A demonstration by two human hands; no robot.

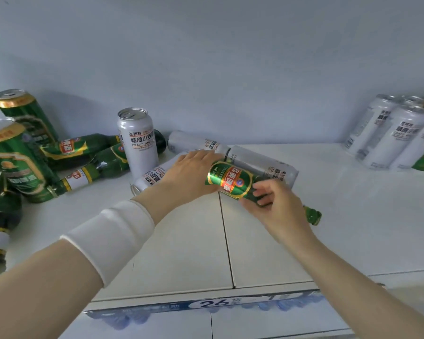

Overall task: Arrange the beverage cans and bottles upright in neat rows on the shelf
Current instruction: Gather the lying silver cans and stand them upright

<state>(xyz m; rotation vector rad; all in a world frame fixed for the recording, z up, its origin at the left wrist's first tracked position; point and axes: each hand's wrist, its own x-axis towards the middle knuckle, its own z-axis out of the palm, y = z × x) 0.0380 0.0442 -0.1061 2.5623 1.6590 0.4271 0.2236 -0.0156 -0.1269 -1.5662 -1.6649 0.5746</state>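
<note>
both hands (274,204) hold green bottle (230,181) mid-shelf (353,216).

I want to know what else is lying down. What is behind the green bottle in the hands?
Behind the green bottle, white cans lie on their sides on the shelf. The left hand and the bottle cover parts of them, so their exact number is unclear.

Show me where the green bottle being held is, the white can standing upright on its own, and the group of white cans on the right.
green bottle (230,180): head view, on its red and gold label.
upright white can (138,140): head view, on its printed side.
group of white cans (399,135): head view, on the front middle can's side.
</note>
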